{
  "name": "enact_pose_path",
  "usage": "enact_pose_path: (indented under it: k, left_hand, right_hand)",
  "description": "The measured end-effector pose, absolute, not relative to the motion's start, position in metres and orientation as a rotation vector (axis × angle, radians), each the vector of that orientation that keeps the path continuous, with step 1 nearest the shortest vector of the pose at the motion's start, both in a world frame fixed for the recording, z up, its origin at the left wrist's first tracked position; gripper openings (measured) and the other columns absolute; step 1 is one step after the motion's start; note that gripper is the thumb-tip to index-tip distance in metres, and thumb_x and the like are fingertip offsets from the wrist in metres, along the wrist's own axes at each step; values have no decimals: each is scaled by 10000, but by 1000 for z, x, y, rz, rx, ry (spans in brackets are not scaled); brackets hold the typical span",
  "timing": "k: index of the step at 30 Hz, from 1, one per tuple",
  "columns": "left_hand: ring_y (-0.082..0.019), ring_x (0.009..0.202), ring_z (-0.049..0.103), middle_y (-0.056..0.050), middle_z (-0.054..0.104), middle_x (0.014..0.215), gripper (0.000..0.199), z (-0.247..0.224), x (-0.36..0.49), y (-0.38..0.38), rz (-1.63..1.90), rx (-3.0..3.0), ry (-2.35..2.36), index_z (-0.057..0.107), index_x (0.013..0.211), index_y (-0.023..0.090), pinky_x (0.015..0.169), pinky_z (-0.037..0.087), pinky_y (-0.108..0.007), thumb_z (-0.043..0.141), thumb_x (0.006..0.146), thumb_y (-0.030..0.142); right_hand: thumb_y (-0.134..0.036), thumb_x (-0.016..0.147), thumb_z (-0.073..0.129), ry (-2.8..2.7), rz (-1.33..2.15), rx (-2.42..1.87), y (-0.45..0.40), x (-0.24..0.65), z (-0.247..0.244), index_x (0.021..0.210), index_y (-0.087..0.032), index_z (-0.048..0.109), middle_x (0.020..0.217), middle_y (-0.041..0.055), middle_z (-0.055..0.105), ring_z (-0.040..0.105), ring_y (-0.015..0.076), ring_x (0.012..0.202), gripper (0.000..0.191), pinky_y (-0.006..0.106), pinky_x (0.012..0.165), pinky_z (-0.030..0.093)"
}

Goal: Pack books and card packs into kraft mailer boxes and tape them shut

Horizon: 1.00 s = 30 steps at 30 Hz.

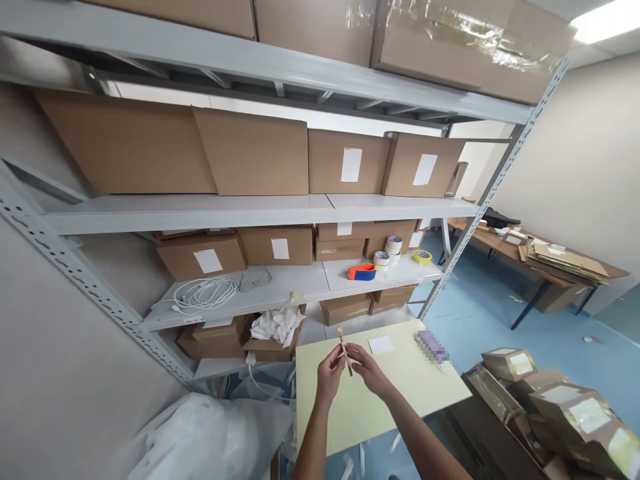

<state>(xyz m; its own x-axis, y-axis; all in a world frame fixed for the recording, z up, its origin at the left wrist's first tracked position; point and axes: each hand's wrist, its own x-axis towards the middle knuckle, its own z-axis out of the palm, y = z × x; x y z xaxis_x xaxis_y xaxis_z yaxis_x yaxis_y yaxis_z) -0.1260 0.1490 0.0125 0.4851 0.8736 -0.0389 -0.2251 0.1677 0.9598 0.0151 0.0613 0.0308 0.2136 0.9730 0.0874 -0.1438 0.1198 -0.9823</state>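
Note:
Over the pale yellow board (pixel 395 400), both my hands hold a thin, brownish, narrow piece (pixel 341 333) that stands nearly upright in view. It looks seen edge-on, so its exact kind is unclear. My left hand (pixel 329 375) grips it from the left with bent fingers. From the right, my right hand (pixel 369 370) has its fingertips closed on the piece. A white slip of paper (pixel 381 344) lies on the board just beyond my right hand. Farther right rests a purple item (pixel 433 347), blurred out by pixels.
A grey metal rack (pixel 270 213) with cardboard boxes (pixel 255 153) stands ahead. One shelf bears a coiled white cable (pixel 206 295), an orange-and-blue tape dispenser (pixel 362 272) and tape rolls (pixel 394 245). White plastic wrap (pixel 215 437) fills the lower left; small cartons (pixel 565 400) are piled at right.

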Motion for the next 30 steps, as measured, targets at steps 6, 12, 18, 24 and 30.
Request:
enact_pose_path:
  k: [6, 12, 18, 24, 30]
  left_hand:
    - [-319, 1195, 732, -122, 771, 1302, 634, 28, -124, 154, 856, 1113, 635, 766, 1301, 174, 1037, 579, -421, 853, 766, 502]
    - [-345, 1198, 722, -142, 745, 1350, 746, 33, -119, 167, 864, 926, 619, 742, 1351, 179, 976, 601, -452, 884, 710, 535]
    - [-345, 1186, 725, -159, 743, 1347, 761, 24, -104, 175, 850, 892, 656, 755, 1315, 164, 967, 599, -451, 916, 671, 536]
    - [-342, 1193, 722, -174, 790, 1214, 481, 24, -78, 172, 1024, 1076, 931, 823, 1103, 184, 1069, 551, -452, 920, 703, 433]
    - [-305, 1069, 750, -114, 816, 1117, 578, 45, -46, 154, 848, 1254, 704, 786, 1231, 153, 918, 599, -361, 842, 789, 522]
  right_hand:
    - [-403, 833, 786, -986, 1011, -1209, 63, 18, 34, 1360, -347, 646, 1500, 101, 636, 525, 321, 1465, 548, 508, 1087, 511]
    - [-478, 732, 831, -717, 679, -1514, 67, 49, 38, 1230, -298, 686, 1368, 115, 685, 669, 337, 1186, 549, 484, 941, 582]
    - [-457, 699, 848, -644, 1082, -1341, 57, 70, 51, 1224, -256, 731, 957, 53, 789, 743, 277, 916, 575, 457, 887, 571]
    - [-449, 735, 846, -644, 1045, -1314, 54, 81, 60, 1192, -278, 734, 1087, 70, 813, 751, 285, 972, 501, 468, 924, 565]
    - [-421, 773, 797, -905, 888, -1312, 70, 79, 49, 1175, -295, 805, 1282, 78, 776, 696, 341, 1194, 421, 505, 993, 569]
